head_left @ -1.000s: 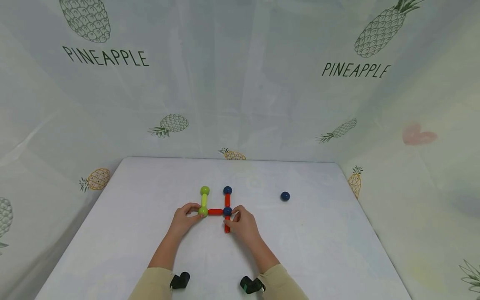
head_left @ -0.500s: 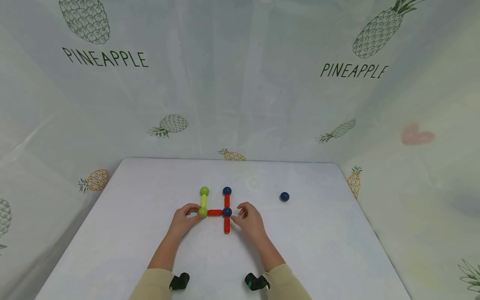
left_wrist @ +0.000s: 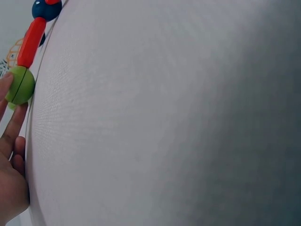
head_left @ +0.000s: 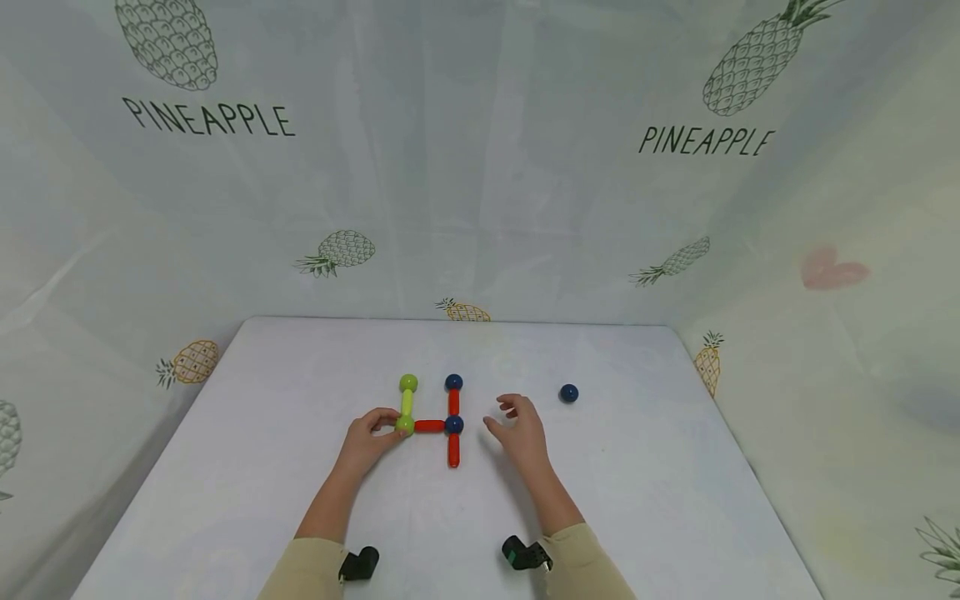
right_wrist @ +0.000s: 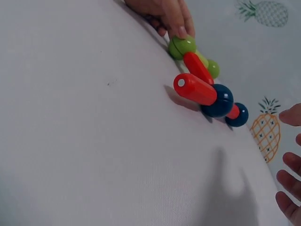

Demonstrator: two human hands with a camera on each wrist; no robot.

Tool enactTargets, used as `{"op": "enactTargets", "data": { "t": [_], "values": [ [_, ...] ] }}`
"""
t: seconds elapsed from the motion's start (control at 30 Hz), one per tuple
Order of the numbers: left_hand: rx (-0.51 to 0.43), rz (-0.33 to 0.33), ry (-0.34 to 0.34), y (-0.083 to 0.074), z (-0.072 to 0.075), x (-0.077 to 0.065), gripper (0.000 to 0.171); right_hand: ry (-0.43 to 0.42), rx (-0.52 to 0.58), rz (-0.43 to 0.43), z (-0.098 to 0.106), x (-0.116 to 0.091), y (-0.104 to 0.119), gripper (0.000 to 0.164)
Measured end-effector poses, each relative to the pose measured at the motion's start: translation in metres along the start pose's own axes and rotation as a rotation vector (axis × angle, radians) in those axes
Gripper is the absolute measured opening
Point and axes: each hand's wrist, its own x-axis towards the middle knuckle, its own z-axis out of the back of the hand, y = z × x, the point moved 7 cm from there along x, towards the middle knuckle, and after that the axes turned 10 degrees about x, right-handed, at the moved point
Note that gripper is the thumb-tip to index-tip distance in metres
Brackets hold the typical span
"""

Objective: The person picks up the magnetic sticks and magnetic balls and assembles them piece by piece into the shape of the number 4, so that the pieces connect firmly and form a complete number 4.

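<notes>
My left hand (head_left: 371, 439) pinches the near green ball (head_left: 405, 425) between thumb and fingers. From that ball a light green rod (head_left: 407, 403) runs back to another green ball (head_left: 408, 382). A red rod (head_left: 430, 426) joins it sideways to a blue ball (head_left: 453, 424). Two more red rods leave this blue ball: one (head_left: 453, 402) toward the far blue ball (head_left: 453, 382), the other (right_wrist: 195, 88) toward me, its bare end showing a pale metal dot. To the right, my right hand (head_left: 524, 433) hovers over the table with loosely bent fingers, holding nothing.
A loose blue ball (head_left: 569, 393) lies on the white table (head_left: 660, 467), beyond and right of my right hand. Behind the table and along its sides hangs a pale cloth (head_left: 480, 167) printed with pineapples.
My right hand has let go of the blue ball and near red rod and moved right, toward the loose blue ball. My left hand keeps its pinch on the green ball.
</notes>
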Motion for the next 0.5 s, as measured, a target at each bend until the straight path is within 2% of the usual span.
{"op": "enactTargets", "data": {
  "t": [0.3, 0.5],
  "values": [
    [0.005, -0.004, 0.003, -0.002, 0.0, -0.001, 0.035, -0.084, 0.046, 0.057, 0.023, 0.006, -0.007, 0.039],
    [0.001, -0.002, -0.001, -0.002, 0.001, -0.001, 0.034, -0.114, 0.04, 0.058, 0.036, 0.01, -0.013, 0.038]
  ]
}}
